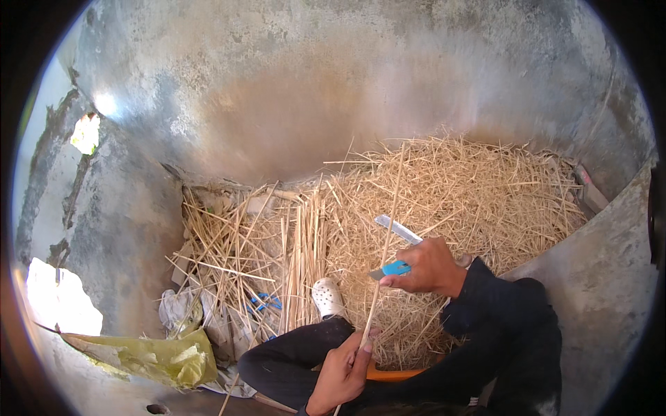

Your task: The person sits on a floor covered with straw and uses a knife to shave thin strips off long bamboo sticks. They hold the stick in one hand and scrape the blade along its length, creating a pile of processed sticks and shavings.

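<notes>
My left hand (345,371) is closed around a long thin strip of bamboo or cane (389,232), which slants up and away to the right. My right hand (427,267) grips a blue-handled utility knife (395,269), its short blade at the strip above my left hand. A longer silver blade (398,229) sticks out beyond my right knuckles, passing by the strip. Whether that blade is also in my right hand or lies on the heap, I cannot tell.
A big heap of straw-like shavings (479,194) lies against the concrete wall (312,90). Left of it are a row of split strips (303,249) and a loose tangle of sticks (229,243). A white clog (327,298), blue scissor-like handles (265,302) and a yellowish sack (159,357) are nearby.
</notes>
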Demonstrator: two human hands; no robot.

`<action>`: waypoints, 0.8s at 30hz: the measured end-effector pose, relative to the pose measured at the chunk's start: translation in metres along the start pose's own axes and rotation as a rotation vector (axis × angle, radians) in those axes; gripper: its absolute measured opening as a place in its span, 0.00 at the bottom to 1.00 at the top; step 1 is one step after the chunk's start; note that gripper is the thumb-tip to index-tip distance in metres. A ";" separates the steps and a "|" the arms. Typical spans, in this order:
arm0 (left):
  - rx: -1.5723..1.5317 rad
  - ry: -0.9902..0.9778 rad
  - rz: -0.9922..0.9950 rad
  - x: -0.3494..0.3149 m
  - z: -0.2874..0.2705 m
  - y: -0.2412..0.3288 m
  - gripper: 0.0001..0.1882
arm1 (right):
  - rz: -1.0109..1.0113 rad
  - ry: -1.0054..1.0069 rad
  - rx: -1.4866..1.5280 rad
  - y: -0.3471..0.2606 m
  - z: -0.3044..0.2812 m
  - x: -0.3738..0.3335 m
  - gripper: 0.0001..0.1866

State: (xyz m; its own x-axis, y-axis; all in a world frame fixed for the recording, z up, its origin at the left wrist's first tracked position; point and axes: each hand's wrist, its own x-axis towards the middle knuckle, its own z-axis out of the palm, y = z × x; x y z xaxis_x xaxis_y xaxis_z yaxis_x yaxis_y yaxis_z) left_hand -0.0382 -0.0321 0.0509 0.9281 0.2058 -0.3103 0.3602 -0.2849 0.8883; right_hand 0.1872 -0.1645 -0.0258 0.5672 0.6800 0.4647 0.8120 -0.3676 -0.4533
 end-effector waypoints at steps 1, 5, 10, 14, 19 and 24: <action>-0.024 0.011 0.000 0.000 0.000 -0.002 0.14 | -0.001 0.044 -0.025 0.004 -0.001 0.005 0.35; -0.023 -0.088 -0.041 -0.018 0.006 0.000 0.15 | 0.352 -0.128 -0.141 0.053 -0.019 0.026 0.28; 0.074 0.064 -0.012 -0.008 0.004 0.009 0.14 | 0.075 -0.098 -0.053 0.012 0.000 -0.002 0.36; 0.126 0.032 0.045 -0.010 0.002 0.007 0.14 | 0.215 -0.079 -0.013 0.032 -0.013 0.017 0.39; 0.134 0.042 -0.001 -0.016 0.004 0.015 0.16 | 0.018 0.053 -0.050 0.012 -0.011 0.004 0.39; 0.190 0.058 0.215 -0.030 0.008 -0.012 0.17 | 0.183 0.110 -0.137 0.064 -0.021 0.024 0.41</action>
State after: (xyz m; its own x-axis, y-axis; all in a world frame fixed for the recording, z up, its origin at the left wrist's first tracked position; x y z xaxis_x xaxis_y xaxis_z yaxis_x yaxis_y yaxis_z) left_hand -0.0701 -0.0421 0.0470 0.9802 0.1728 -0.0970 0.1718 -0.4973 0.8504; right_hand 0.2558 -0.1854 -0.0275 0.7117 0.5242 0.4676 0.7015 -0.5655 -0.4338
